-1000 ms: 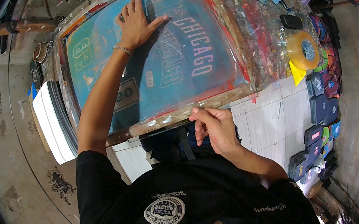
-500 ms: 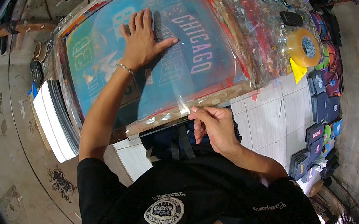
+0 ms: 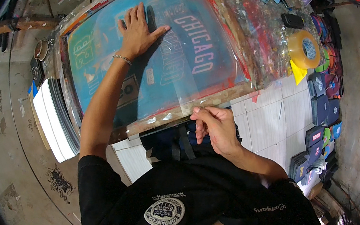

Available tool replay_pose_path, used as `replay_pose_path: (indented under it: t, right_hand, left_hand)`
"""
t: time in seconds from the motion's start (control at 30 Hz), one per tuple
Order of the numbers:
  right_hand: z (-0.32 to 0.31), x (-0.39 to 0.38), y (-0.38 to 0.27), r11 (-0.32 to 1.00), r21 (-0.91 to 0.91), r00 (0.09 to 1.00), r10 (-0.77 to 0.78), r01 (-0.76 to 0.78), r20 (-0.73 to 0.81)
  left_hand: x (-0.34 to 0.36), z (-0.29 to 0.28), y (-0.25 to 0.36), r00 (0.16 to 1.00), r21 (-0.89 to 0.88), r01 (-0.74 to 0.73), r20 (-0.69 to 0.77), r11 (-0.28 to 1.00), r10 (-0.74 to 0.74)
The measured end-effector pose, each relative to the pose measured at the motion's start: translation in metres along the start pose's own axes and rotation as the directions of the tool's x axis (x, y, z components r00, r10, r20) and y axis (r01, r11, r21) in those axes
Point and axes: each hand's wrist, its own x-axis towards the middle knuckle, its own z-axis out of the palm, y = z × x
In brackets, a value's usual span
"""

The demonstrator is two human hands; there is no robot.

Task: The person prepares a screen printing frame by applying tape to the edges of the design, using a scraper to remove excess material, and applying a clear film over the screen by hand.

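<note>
A blue screen-printing screen (image 3: 149, 100) with pale lettering fills the bench in front of me, set in a paint-stained wooden frame (image 3: 158, 120). My left hand (image 3: 138, 36) rests on its mesh with fingers stretched and thumb out to the right. A strip of clear tape (image 3: 182, 89) runs down the mesh from near that hand to the frame's near edge. There my right hand (image 3: 218, 128) pinches with thumb and forefinger at the tape's end; the very end is hard to make out.
On the paint-splattered bench at right sit a clear tape roll (image 3: 303, 50), a yellow scrap (image 3: 299, 71) and a black object (image 3: 292, 20). White-topped boards (image 3: 53, 123) stand stacked at left. Folded dark printed pieces (image 3: 319, 109) lie on the floor at right.
My left hand has slid a little farther away over the mesh. The tape strip catches less glare and looks flatter near the frame edge. My right hand has barely moved.
</note>
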Motion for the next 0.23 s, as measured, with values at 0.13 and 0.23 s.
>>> replay_pose_path:
  t: [0.13, 0.23]
  right_hand:
    - [-0.0008, -0.0005, -0.001, 0.999, 0.042, 0.999, -0.034, 0.034, -0.007]
    - [-0.0011, -0.0018, -0.0011, 0.998, 0.046, 0.999, -0.032, 0.033, -0.012]
  left_hand:
    - [0.0032, -0.0037, 0.0054, 0.998, 0.013, 0.049, 0.048, 0.999, -0.05]
    - [0.0041, -0.0058, 0.0044, 0.996, 0.014, 0.049, 0.071, 0.999, -0.05]
